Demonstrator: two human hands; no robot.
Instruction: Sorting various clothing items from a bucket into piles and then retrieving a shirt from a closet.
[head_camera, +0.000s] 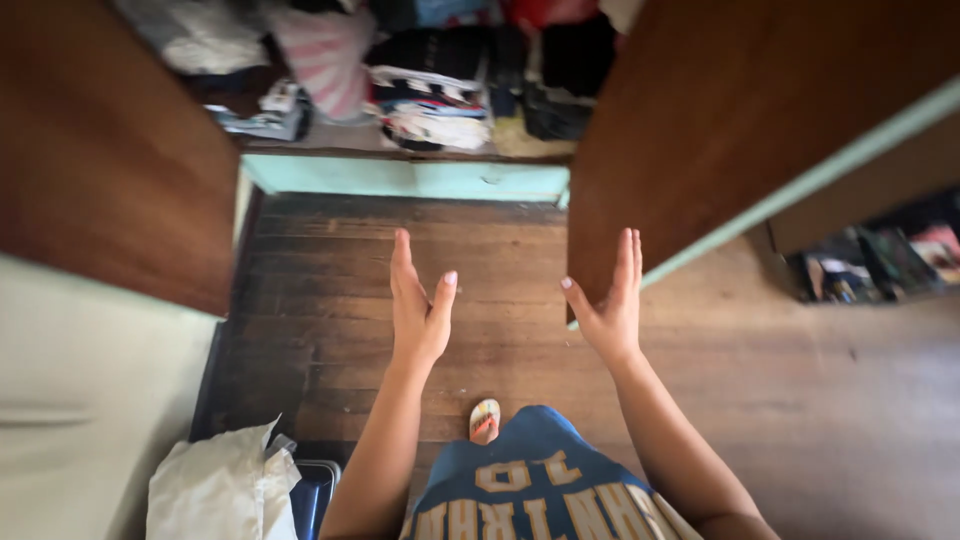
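Here, the wooden floor (330, 300) fills most of the view; two brown wardrobe doors (720, 120) stand swung open on either side of a shelf with folded clothes (430, 100); a white bag (220, 490) lies at the lower left. The left hand (415, 310) and right hand (605, 305) are raised, palms facing each other, fingers straight and released, grasping nothing; the right hand is just beside the right door's edge; a sandalled foot (485, 420) shows below.

Soft daylight from the right washes the worn brown plank floor (330, 300) in pale glare, while the dark wooden wardrobe doors (100, 150) sit in shadow. Wide-angle distortion bends the edges, and the corners blur.
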